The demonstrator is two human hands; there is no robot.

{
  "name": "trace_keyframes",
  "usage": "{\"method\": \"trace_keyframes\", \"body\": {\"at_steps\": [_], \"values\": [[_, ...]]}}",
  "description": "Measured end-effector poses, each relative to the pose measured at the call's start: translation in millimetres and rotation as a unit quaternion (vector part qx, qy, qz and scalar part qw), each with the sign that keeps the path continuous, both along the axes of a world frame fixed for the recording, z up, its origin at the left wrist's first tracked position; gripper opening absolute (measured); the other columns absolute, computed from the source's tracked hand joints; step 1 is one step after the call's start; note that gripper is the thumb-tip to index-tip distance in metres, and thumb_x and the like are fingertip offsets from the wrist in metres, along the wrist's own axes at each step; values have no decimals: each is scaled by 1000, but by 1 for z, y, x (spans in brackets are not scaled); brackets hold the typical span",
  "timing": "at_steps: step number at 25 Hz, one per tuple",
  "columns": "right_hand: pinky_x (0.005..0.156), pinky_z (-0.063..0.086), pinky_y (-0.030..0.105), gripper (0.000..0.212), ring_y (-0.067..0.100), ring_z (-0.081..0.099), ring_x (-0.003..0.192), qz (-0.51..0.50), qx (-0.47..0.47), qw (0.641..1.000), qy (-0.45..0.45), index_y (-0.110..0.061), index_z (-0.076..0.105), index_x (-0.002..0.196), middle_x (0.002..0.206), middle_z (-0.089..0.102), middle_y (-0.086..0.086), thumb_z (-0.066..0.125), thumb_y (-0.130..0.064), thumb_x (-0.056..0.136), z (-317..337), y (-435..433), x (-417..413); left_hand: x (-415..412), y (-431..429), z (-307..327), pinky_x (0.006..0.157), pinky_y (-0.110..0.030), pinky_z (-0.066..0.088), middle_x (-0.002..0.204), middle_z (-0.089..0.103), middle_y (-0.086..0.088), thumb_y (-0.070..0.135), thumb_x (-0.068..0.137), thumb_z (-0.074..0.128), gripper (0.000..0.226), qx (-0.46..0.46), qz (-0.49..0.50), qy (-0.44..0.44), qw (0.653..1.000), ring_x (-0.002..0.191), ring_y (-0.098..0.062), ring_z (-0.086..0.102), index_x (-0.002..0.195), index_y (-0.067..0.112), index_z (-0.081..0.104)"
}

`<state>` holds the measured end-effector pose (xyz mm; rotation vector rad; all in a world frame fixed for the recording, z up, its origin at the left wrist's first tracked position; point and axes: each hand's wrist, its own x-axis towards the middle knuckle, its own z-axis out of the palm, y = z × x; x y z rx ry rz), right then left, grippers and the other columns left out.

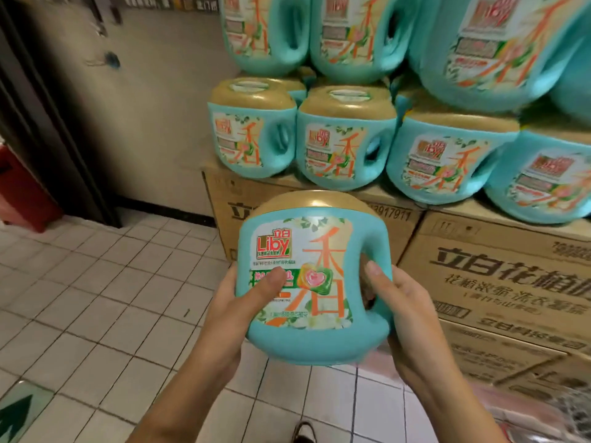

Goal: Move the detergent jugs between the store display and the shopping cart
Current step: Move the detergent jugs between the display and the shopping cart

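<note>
Cradling the teal jug (pixel 315 279), left hand (pixel 236 302) and right hand (pixel 403 311) are both gripping; keeping it level matters.

We observe a white tiled floor (pixel 96 298) from 6 to 9 o'clock, a beige wall (pixel 153 107) at 11 o'clock with a black baseboard (pixel 166 212), and a green arrow marker (pixel 19 414) at 7 o'clock.

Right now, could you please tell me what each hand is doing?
Left hand: holds the teal detergent jug, thumb across its label.
Right hand: grips the same jug at its handle side.
</note>
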<state>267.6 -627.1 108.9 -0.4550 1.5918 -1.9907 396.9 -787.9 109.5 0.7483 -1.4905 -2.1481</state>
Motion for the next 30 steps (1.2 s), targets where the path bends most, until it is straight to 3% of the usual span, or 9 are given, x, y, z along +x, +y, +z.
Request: {"method": "trace_keyframes", "body": {"at_steps": [1,4,9,12,15,20,22,25,30], "values": [[53,49,22,20,13,64,65,2,-15,1000,11,-18,70,83,75,69,3,72,-36,75,7,-5,-9,-13,-8,7,61,-31,59,103,75,-11,42,49,87,73,-7,-9,13,1000,88,-29,74,114,17,65],[64,57,32,64,24,69,81,27,-24,998,53,-11,64,113,94,70,15,86,-37,59,26,-19,-46,-52,-29,31,58,-31,59,101,76,-10,46,36,94,77,-35,-23,67,997,84,-28,75,105,22,70],[82,56,51,84,37,62,95,59,-32,985,157,-15,59,113,102,57,20,96,-41,43,71,-40,-107,-110,-67,74,63,-30,60,107,75,-8,62,32,91,86,-122,-51,138,981,90,-28,74,108,26,69],[83,58,38,101,23,64,113,69,-18,968,239,-37,50,130,126,61,6,95,-46,41,105,-51,-138,-141,-91,101,67,-23,58,107,75,5,85,30,74,96,-227,-51,145,962,93,-16,73,111,34,62],[84,52,16,103,0,59,115,40,16,940,340,-50,43,129,126,60,-19,93,-51,39,141,-63,-160,-168,-114,128,68,-15,55,105,73,16,95,29,61,106,-320,-45,152,934,95,-6,71,114,31,58],[96,52,37,93,4,56,117,-85,42,899,428,-44,48,129,127,58,-14,89,-48,46,173,-91,-179,-213,-153,166,70,-16,56,109,71,20,89,34,69,99,-371,-53,196,906,99,-1,69,117,36,57],[100,49,37,98,2,52,122,-139,39,890,432,-40,42,139,133,55,-16,90,-38,53,170,-101,-184,-229,-164,171,76,-22,57,113,70,19,84,38,73,98,-380,-64,204,900,105,-4,67,124,40,54],[107,44,36,107,1,46,130,-173,31,901,397,-29,28,151,143,48,-16,88,-17,63,156,-116,-190,-250,-170,165,73,-17,56,112,70,21,75,39,81,108,-366,-74,217,902,104,-2,67,133,35,48],[112,34,24,109,-6,35,133,-221,95,883,404,-29,16,153,144,33,-25,84,-26,68,138,-129,-198,-271,-180,146,71,-20,57,106,74,11,66,40,87,96,-298,-99,235,920,101,-10,70,119,60,32]]}}
